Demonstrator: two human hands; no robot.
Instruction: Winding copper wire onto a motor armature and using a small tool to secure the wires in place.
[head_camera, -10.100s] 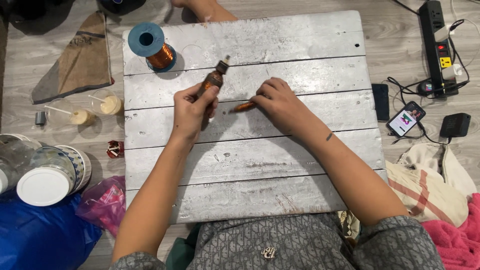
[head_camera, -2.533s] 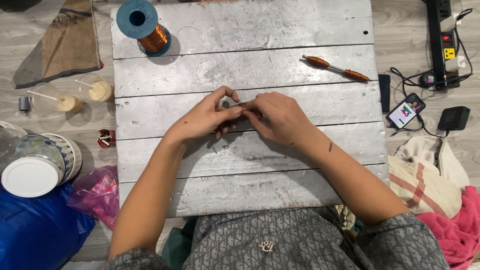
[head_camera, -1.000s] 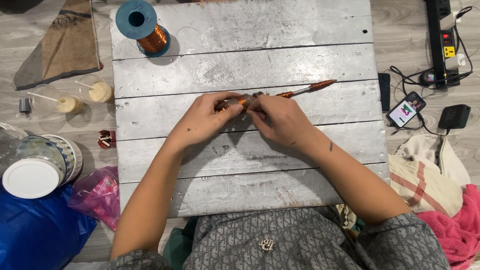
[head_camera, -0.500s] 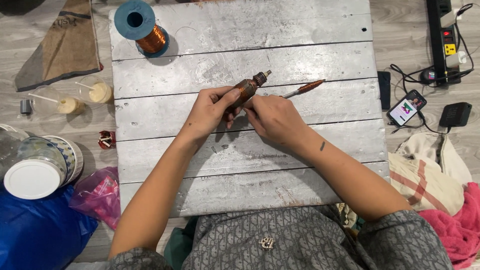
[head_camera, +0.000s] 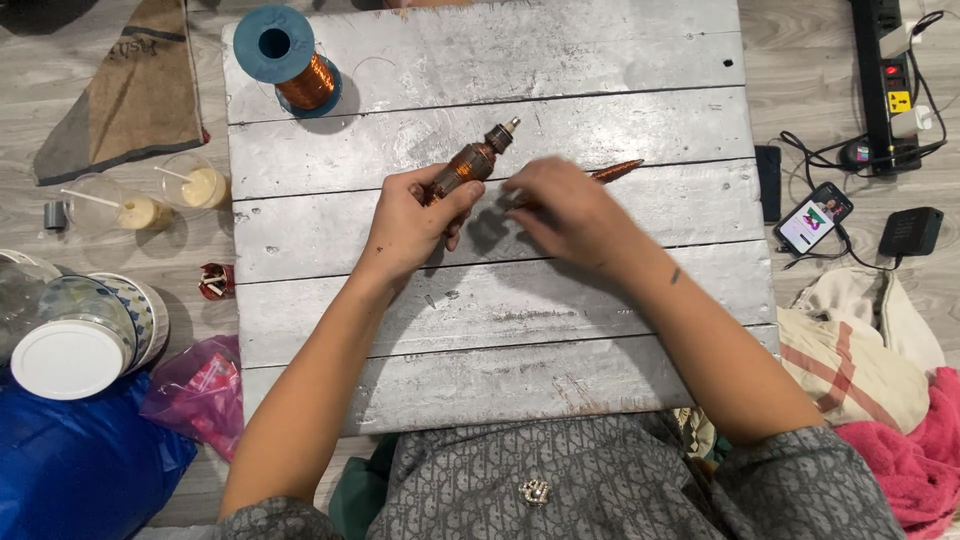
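Head view, looking straight down on a grey plank board. Left hand has its fingers wrapped around a copper-wound armature, tilted, shaft end pointing up and to the right, held over the upper middle of the board. Right hand is just beside it, blurred, fingers curled narrow around the near end of a reddish tool whose tip pokes out to the right. Copper wire spool sits at the board's top left corner. Off the board to the right, a phone lies on the floor.
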